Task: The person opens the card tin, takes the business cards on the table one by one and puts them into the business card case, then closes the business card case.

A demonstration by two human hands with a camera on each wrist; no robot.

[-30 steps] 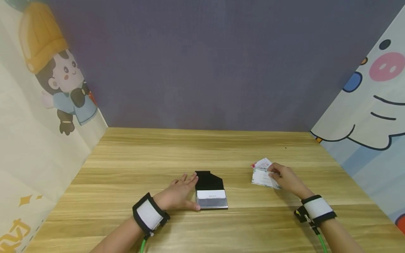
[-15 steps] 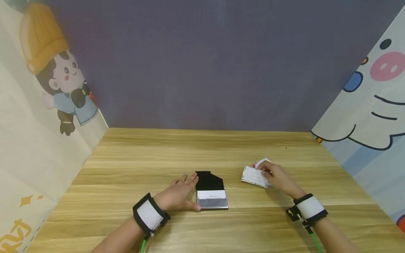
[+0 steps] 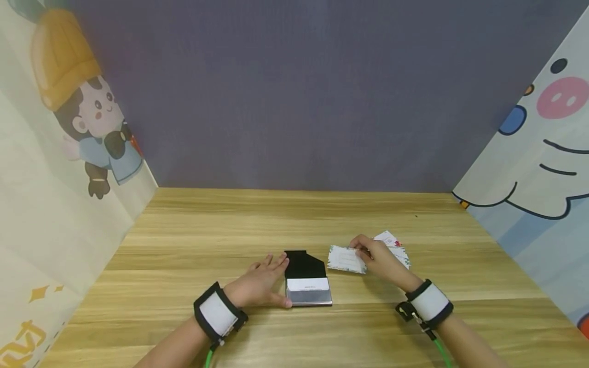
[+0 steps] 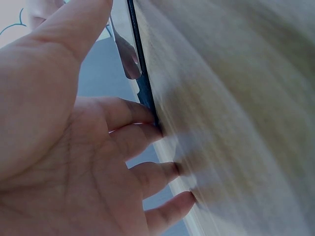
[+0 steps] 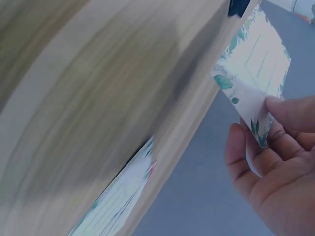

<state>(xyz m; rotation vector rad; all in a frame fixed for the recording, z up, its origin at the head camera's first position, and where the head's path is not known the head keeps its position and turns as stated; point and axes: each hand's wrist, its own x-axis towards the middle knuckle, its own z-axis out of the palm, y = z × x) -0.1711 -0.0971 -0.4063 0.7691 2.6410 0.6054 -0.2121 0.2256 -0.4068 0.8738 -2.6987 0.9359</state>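
A black card case [image 3: 304, 265] lies with its flap laid back on the table, a white card [image 3: 307, 284] tucked in its clear-fronted pocket. My left hand [image 3: 261, 286] rests flat along the case's left side, fingers spread, with thumb and index fingertip touching its edge. Between thumb and fingers my right hand [image 3: 379, 259] pinches a white card with a leafy border [image 3: 346, 259], raised off the table to the right of the case. The right wrist view shows this card [image 5: 258, 59] gripped near one corner. Other printed cards [image 3: 399, 254] lie behind the right hand, partly covered by it.
The wooden table [image 3: 221, 220] runs back to a dark grey panel [image 3: 303, 102]. Cartoon-printed side walls stand left and right. Each wrist wears a strapped camera band [image 3: 430, 305] with a green cable.
My right hand has moved left with the leafy-bordered card, away from the other cards and closer to the case. The left hand and case have stayed put.
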